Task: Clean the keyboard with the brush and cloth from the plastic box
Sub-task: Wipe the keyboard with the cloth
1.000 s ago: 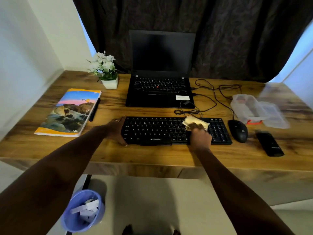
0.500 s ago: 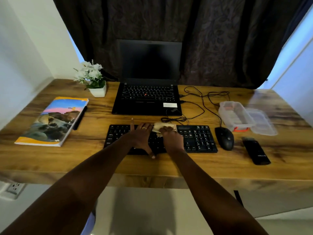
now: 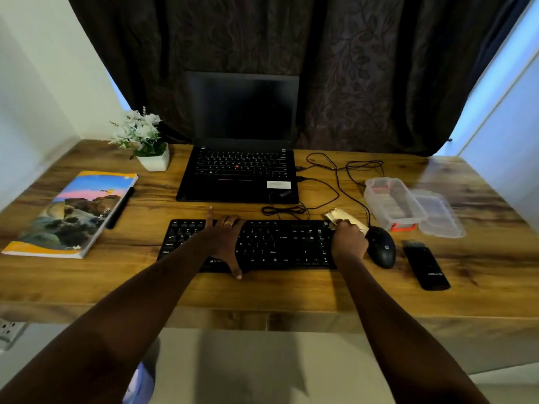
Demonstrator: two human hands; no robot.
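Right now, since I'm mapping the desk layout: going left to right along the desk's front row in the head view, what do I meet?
Book → pen → left hand on the keyboard → right hand gripping the cloth → mouse → black stick-shaped device.

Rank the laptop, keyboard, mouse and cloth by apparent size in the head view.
Largest to smallest: laptop, keyboard, mouse, cloth. The cloth is partly hidden in the right hand, so its place is unsure.

Left hand point(image 3: 224, 240) flat, right hand point(image 3: 348, 242) curled
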